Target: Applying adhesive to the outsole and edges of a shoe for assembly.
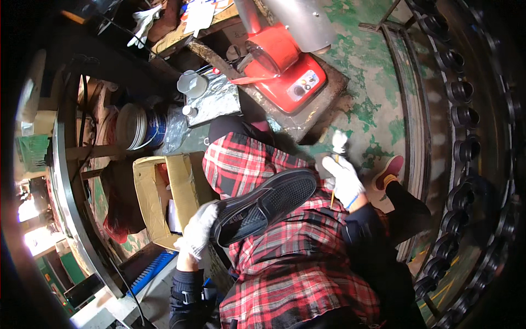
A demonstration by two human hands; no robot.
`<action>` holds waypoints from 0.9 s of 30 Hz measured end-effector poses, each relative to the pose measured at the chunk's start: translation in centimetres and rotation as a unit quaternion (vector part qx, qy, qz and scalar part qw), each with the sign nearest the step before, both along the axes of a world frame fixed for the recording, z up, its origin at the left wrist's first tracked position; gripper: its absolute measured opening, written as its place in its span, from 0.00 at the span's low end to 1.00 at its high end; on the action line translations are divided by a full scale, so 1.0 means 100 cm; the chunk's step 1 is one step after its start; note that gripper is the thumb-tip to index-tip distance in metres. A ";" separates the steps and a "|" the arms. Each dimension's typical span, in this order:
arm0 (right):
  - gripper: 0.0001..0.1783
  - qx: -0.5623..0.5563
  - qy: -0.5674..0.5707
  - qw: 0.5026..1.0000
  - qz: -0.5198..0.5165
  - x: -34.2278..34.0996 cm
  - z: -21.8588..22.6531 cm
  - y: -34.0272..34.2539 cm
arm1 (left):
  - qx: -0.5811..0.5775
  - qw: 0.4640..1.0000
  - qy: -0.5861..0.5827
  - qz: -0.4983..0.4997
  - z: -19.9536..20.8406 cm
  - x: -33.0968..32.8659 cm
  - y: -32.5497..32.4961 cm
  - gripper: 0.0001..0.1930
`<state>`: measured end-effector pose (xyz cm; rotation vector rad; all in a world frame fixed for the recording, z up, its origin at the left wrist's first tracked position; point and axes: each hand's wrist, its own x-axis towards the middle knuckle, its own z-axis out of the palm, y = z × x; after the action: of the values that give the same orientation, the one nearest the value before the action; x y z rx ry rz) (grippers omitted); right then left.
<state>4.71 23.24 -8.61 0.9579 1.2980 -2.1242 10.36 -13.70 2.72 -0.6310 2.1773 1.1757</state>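
A black slip-on shoe (266, 205) with a dotted, perforated upper lies tilted across my lap, its toe pointing up and to the right. My left hand (198, 231), in a white glove, grips it at the heel end. Just beyond the toe is my gloved right hand (344, 183), closed around a thin wooden stick (332, 199) whose lower end sticks out below the fingers. Something white (339, 141) shows above that hand; I cannot tell whether it is attached to the stick. Beneath the shoe spreads a red and black plaid apron (296, 263).
Ahead stands a red machine (282, 82) with a silver tube. Left of it, a foil-covered board (219, 104) carries a clear cup (192, 84) and a small white bottle (189, 111). An open cardboard box (150, 203) sits to my left. Racks of black shoes (460, 148) line the right.
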 end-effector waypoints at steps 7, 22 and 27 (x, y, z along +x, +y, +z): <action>0.09 -0.174 -0.006 0.985 -0.010 0.008 -0.018 -0.019 | 0.292 0.944 -0.101 0.118 0.000 0.038 0.001 0.30; 0.03 -0.238 0.013 0.960 -0.146 0.050 -0.012 0.015 | 0.364 0.907 -0.209 0.032 0.004 0.020 0.022 0.35; 0.04 -0.191 0.056 0.974 -0.110 0.064 -0.022 0.044 | 0.224 0.937 -0.109 -0.243 -0.014 -0.004 0.009 0.19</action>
<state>11.07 27.62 -10.77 0.8559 0.8125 -2.5079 9.96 -12.84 1.33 -0.0160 1.6587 1.1978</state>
